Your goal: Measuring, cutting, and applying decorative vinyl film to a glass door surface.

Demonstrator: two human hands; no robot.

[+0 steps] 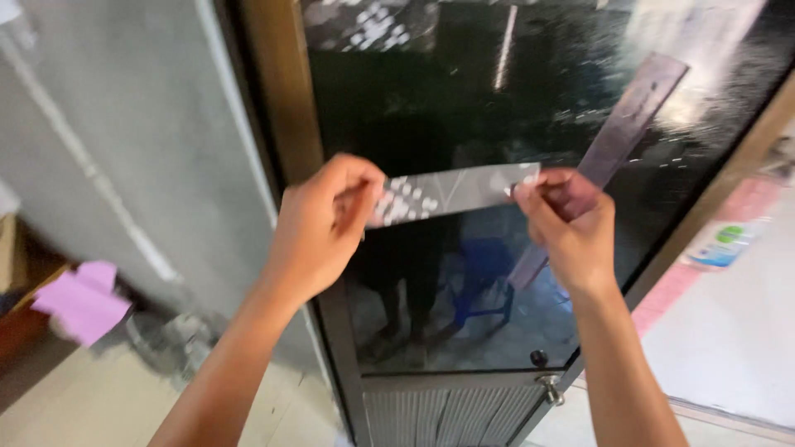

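Observation:
My left hand [321,225] pinches the left end of a short strip of clear, shiny film [451,192]. My right hand [570,225] pinches the strip's right end and also holds a long flat metal ruler [631,120] that slants up to the right. The strip is stretched level between both hands, in front of the dark glass pane [497,99] of a door. The glass shows wet streaks and reflections.
The door has a brown frame [281,99], a ribbed grey lower panel [447,414] and a small metal latch [550,387]. A grey wall [124,149] stands on the left, with a pink cloth [83,300] low beside it. Pale floor lies at the right.

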